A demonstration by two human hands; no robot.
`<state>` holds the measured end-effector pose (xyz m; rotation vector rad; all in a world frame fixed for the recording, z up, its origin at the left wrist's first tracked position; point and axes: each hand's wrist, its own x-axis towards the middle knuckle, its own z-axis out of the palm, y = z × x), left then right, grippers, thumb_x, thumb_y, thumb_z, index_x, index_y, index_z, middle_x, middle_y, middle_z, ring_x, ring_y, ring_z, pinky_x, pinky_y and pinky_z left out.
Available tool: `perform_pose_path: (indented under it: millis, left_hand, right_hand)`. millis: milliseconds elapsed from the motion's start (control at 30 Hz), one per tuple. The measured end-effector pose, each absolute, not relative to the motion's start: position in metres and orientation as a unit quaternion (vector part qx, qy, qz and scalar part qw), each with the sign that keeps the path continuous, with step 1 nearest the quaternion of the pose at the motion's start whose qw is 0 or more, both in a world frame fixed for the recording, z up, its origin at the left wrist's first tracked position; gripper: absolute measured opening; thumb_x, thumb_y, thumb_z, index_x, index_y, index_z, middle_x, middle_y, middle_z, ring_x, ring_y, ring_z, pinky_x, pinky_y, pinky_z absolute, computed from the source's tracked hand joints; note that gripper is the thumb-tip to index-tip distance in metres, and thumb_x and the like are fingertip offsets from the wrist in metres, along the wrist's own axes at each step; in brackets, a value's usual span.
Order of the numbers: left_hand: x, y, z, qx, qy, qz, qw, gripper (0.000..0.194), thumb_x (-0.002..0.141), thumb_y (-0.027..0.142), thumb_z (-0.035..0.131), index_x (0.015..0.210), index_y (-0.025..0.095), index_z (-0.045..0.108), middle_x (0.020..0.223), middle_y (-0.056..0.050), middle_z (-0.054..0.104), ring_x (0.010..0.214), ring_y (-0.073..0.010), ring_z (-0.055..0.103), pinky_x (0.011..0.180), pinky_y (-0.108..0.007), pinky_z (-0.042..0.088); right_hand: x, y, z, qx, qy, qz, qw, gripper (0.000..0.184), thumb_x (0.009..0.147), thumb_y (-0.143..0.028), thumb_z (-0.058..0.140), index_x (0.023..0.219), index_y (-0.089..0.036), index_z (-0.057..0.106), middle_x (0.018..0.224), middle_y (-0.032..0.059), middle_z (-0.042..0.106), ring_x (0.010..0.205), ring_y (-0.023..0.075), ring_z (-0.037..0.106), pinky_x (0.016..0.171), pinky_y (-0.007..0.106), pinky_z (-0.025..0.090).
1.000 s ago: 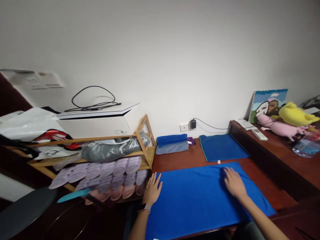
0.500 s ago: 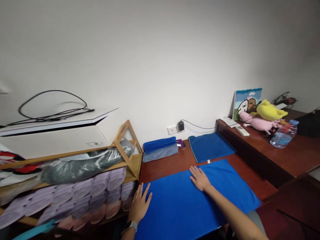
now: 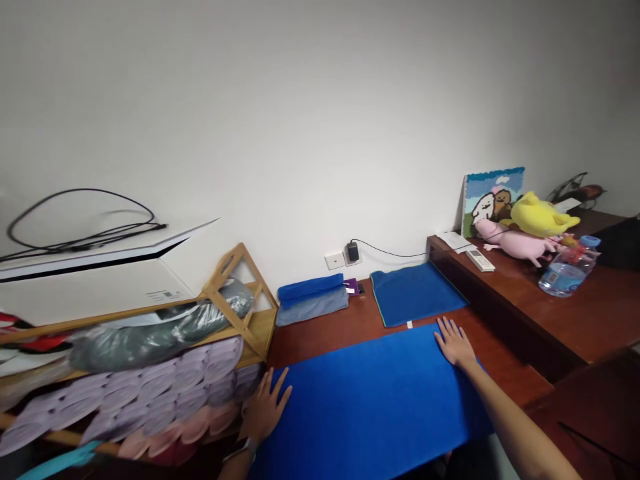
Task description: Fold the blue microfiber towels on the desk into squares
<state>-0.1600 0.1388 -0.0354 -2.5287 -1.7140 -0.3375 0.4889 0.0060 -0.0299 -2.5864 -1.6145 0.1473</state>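
A bright blue cloth (image 3: 365,400) lies spread over the near part of the reddish-brown desk, its front edge hanging over the desk's edge. My left hand (image 3: 264,408) rests on the cloth's left edge with fingers spread. Near the far right corner, my right hand (image 3: 455,343) lies flat on the cloth, fingers apart. Behind it, a darker blue cloth (image 3: 417,293) with a green border and a small white tag lies flat. Further left are a folded blue cloth (image 3: 310,289) and a folded grey-blue cloth (image 3: 314,308), side by side against the wall.
At left, a wooden rack (image 3: 255,320) holds lilac slippers (image 3: 165,387), a plastic-wrapped bundle (image 3: 160,340) and a white box (image 3: 100,287). A raised desk section (image 3: 525,300) at right bears a remote (image 3: 481,260), plush toys (image 3: 540,215) and a water bottle (image 3: 567,270). A charger (image 3: 353,251) is plugged into the wall.
My right hand has slid right across the blue cloth to its far right corner, and the folds there have flattened. My left hand stays at the left edge. The view has shifted slightly.
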Motion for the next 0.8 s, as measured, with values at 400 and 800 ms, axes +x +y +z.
perform_pose_path:
  millis: [400,800]
  left_hand:
    - [-0.137,0.115,-0.027,-0.767,-0.634,-0.101,-0.015,0.073,0.105,0.056,0.031,0.161,0.009,0.036,0.170,-0.018,0.032,0.157,-0.0302,0.029,0.126,-0.047,0.031]
    - [-0.133,0.110,-0.028,-0.763,-0.634,-0.125,-0.020,0.070,0.106,0.053,0.029,0.162,0.010,0.034,0.170,-0.016,0.032,0.159,-0.0285,0.026,0.128,-0.046,0.028]
  right_hand:
    - [0.496,0.014,-0.029,-0.870,-0.484,0.093,-0.012,0.074,0.100,-0.050,0.018,0.167,-0.019,0.022,0.174,0.0087,0.020,0.159,0.0321,0.020,0.127,0.057,0.018]
    - [0.154,0.054,0.038,-0.630,-0.756,0.096,0.152,0.067,0.103,-0.037,0.028,0.163,-0.007,0.033,0.168,0.0149,0.034,0.157,0.0274,0.029,0.130,0.046,0.020]
